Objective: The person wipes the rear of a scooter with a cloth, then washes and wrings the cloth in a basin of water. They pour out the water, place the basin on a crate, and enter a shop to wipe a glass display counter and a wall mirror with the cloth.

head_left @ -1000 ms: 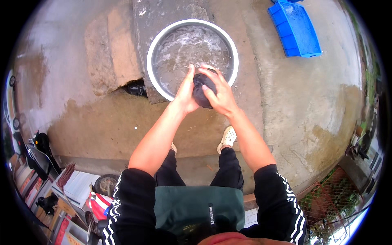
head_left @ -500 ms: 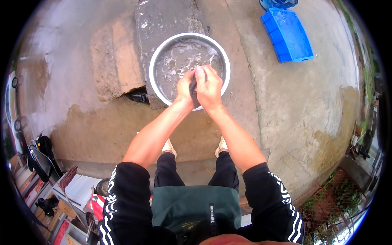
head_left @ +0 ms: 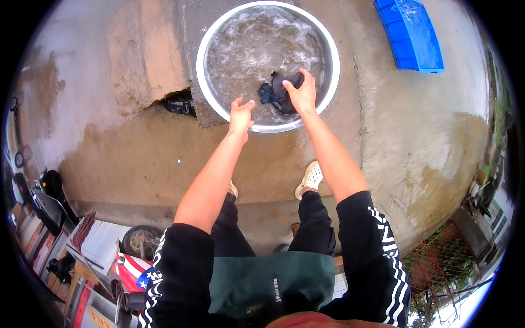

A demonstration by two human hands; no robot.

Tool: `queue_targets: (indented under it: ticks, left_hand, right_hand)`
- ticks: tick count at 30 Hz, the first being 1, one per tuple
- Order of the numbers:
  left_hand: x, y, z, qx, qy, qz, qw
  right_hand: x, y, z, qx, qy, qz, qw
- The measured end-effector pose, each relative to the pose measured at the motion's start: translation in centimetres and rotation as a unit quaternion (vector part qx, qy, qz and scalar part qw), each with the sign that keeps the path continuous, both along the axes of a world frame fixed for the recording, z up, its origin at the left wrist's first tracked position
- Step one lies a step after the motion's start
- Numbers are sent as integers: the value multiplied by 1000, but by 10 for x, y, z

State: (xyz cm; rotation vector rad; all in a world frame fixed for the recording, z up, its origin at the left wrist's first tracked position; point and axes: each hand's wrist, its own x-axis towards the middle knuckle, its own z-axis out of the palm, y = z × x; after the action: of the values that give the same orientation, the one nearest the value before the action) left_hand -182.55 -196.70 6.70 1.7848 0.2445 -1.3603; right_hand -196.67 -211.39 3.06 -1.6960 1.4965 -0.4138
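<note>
A round metal basin (head_left: 276,129) of murky, foamy grey water stands on the ground before me. In its near right part, a crumpled dark wet cloth (head_left: 284,90) hangs from my right hand (head_left: 304,94), whose thumb and fingers pinch its right edge. A darker, bluish bunched part shows at the cloth's left side. My left hand (head_left: 241,116) is apart from the cloth, over the basin's near left rim, fingers spread and holding nothing.
A blue plastic crate (head_left: 407,38) holding water sits to the far right. Left of the basin, a broken slab (head_left: 134,60) borders a dark hole (head_left: 179,103). A wheel (head_left: 141,242) and stacked goods lie at the lower left. A red wire fence (head_left: 443,262) stands lower right.
My hands were pressed together around the dark cloth; they have parted. The left has let go and moved left, while the right keeps the cloth. The basin appears larger and higher in view.
</note>
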Motion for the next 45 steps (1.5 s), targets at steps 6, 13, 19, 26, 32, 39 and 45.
queue_targets:
  ticks: [6, 13, 19, 26, 32, 39, 45]
  left_hand:
    - [-2, 28, -21, -71, 52, -13, 996]
    - [-11, 1, -16, -61, 169, 74, 981]
    - [-14, -42, 17, -187, 261, 152, 935]
    - [-44, -74, 130, -237, 316, 143, 907]
    - [-50, -90, 144, -261, 223, 194, 919]
    - [-36, -98, 121, -181, -15, 184, 966]
    - [3, -47, 49, -91, -235, -157, 955]
  right_hand:
    - [12, -6, -55, 78, 276, 131, 949]
    - [5, 5, -51, 114, 100, 86, 985]
    - [-14, 43, 105, 218, -239, 74, 943]
    - [-24, 45, 172, -76, -159, 84, 981]
    - [13, 38, 197, -12, -258, -42, 965]
    - [17, 5, 166, 130, -232, -57, 962]
    - [-15, -22, 144, 37, 206, 172, 963]
